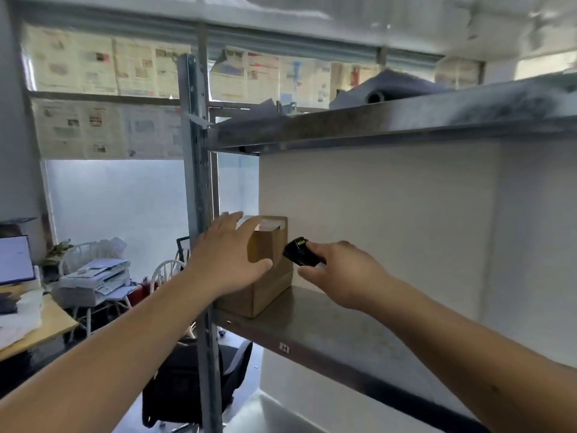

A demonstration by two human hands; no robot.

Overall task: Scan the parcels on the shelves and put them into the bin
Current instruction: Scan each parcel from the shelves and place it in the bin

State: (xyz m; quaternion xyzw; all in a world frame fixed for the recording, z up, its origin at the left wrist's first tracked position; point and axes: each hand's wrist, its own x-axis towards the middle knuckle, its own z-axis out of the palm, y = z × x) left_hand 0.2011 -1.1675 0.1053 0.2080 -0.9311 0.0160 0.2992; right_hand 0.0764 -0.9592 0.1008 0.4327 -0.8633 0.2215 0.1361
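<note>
Risk I see: left hand (pixel 232 257) spread on the cardboard parcel (pixel 268 267) at the shelf (pixel 343 332) end, right hand (pixel 340 273) pinching the scanner (pixel 301 251) beside it, could shove it off that edge.

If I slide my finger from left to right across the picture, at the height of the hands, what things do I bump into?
Monitor → printer → metal shelf post → left hand → cardboard parcel → black scanner → right hand → white wall.
</note>
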